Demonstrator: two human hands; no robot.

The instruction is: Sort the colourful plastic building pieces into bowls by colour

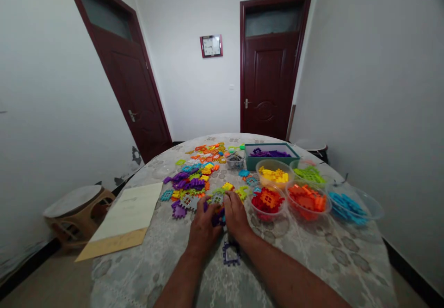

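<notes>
My left hand and my right hand meet at the table's middle, fingers curled round a purple block piece held between them. A single purple square block lies on the cloth below my wrists. Just beyond my fingers spreads a loose heap of coloured blocks: purple, yellow, orange, blue and green.
Clear bowls hold sorted blocks: red, orange, yellow, green, blue. A teal box holds purple ones. A small glass bowl stands beside it. A cardboard sheet overhangs the table's left edge; a stool stands left.
</notes>
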